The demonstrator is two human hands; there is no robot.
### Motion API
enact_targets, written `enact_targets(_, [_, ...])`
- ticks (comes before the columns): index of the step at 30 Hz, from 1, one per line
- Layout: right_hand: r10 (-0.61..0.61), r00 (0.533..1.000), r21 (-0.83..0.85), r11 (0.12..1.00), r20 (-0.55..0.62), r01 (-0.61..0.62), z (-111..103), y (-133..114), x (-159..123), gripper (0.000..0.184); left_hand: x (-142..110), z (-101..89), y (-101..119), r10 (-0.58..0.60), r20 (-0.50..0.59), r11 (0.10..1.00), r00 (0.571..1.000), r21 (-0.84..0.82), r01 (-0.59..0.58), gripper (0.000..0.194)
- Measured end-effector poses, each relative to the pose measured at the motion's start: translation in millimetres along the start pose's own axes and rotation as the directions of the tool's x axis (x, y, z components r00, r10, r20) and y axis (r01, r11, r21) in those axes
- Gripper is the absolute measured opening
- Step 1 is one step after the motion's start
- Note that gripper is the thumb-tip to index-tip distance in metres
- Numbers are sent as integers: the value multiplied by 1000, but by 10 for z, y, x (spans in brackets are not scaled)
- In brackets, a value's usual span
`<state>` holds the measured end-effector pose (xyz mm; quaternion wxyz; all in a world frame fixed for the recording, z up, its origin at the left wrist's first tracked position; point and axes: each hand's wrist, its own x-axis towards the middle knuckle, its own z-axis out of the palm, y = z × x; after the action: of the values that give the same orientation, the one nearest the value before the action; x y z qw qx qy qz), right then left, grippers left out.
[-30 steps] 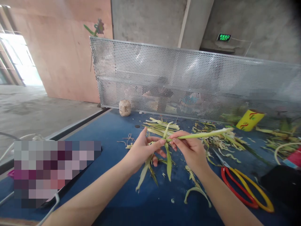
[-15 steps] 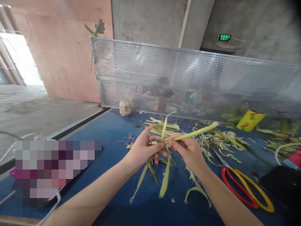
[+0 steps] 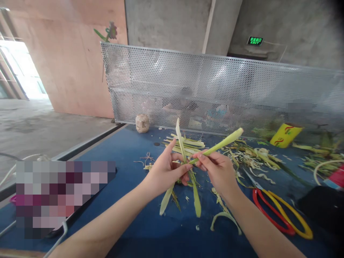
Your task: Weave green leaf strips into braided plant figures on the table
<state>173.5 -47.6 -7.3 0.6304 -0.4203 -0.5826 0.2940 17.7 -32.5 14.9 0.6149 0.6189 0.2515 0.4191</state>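
In the middle of the head view, my left hand [image 3: 168, 163] pinches the crossing of several pale green leaf strips between thumb and fingers. One leaf strip [image 3: 180, 134] points up from that crossing, and two ends hang below it, the right one a broad strip [image 3: 197, 200]. My right hand [image 3: 216, 166] is closed on a thick, folded-looking green leaf strip [image 3: 224, 142], which slants up to the right. Its inner end meets the crossing at my left thumb. The fingers behind the strips are partly hidden.
Scissors [image 3: 282, 211] with red and yellow handles lie by my right forearm. Leaf scraps [image 3: 258, 156] cover the blue table [image 3: 113, 157] at right. Flat strips [image 3: 188, 145] lie behind my hands. A yellow roll [image 3: 286, 135] and a wrapped jar-like object [image 3: 142, 123] stand near the perforated metal screen [image 3: 172, 71].
The upward strip has swung left and shows more of its length. The lower strip ends have shifted right. The thick strip tilts more steeply, and my right hand has moved slightly right.
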Motion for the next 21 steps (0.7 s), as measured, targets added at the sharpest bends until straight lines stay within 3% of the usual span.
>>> enact_targets(5, [35, 995, 125, 992, -92, -24, 66, 65, -3, 21, 2, -6, 64, -9, 6, 999, 1000, 54, 9, 49])
enact_targets(9, [137, 991, 199, 970, 7, -136, 77, 79, 46, 25, -11, -42, 84, -87, -55, 996, 995, -14, 86, 50])
enact_targets(12, [127, 992, -34, 991, 4, -127, 22, 63, 70, 32, -13, -57, 97, -118, -130, 984, 984, -147, 99, 50])
enact_targets(14, [-49, 993, -324, 946, -111, 11, -11, 30, 47, 28, -9, -52, 107, -128, -168, 964, 977, -251, 83, 51])
enact_targets(15, [-209, 967, -454, 883, -143, 124, -18, 9, 23, 24, -7, -47, 111, -130, -182, 954, 975, -291, 74, 51])
enact_targets(16, [-385, 918, -564, 780, -95, 269, -16, -12, -6, 23, -5, -43, 113, -133, -186, 946, 974, -318, 68, 50])
enact_targets(18, [-614, 763, -652, 497, 201, 572, 9, -48, -70, 24, -3, -38, 111, -127, -177, 936, 976, -348, 59, 47])
enact_targets(19, [-653, 671, -632, 363, 352, 685, 29, -58, -99, 25, -2, -38, 108, -127, -170, 932, 977, -357, 59, 47])
enact_targets(21, [-658, 544, -574, 202, 521, 794, 75, -60, -140, 26, -2, -38, 97, -130, -159, 927, 979, -369, 63, 48])
